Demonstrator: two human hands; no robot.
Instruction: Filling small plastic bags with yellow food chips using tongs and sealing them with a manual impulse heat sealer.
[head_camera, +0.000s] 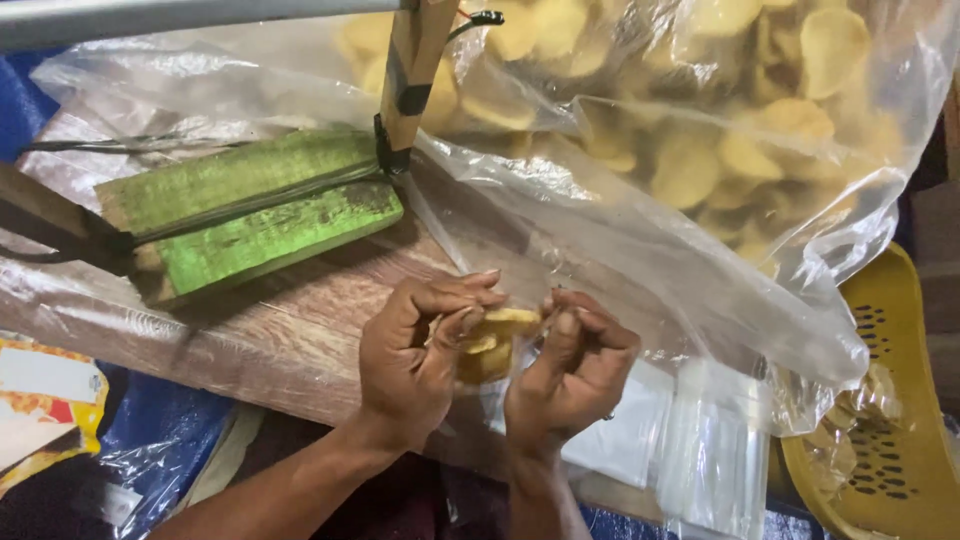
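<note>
My left hand and my right hand meet over a brown wooden board. Between them sits a small clear bag with a few yellow chips inside. Left fingers curl around the small bag's side. Right fingers pinch its top edge. Behind the hands a very large clear plastic bag full of yellow chips spreads across the upper right.
A green-painted wooden block with dark cords and a wooden stick stands on the board at left. A stack of flat clear bags lies lower right. A yellow perforated basket is at the right edge. Printed packaging lies lower left.
</note>
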